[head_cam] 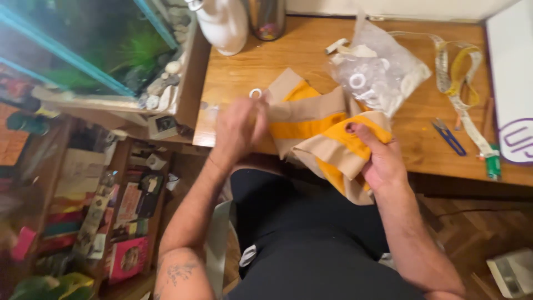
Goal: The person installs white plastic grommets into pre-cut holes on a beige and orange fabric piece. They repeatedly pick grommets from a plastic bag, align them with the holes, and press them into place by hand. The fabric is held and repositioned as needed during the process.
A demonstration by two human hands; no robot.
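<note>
A tan and orange striped piece of fabric lies bunched at the front edge of the wooden table. My right hand grips the fabric's right end, thumb on top. My left hand is blurred at the fabric's left end, fingers bent; whether it holds anything I cannot tell. A small white ring lies on the table just above that hand.
A clear plastic bag of white rings lies behind the fabric. Blue thread snips, a yellow measuring tape and a white board are at the right. An aquarium and a white jug stand at the left.
</note>
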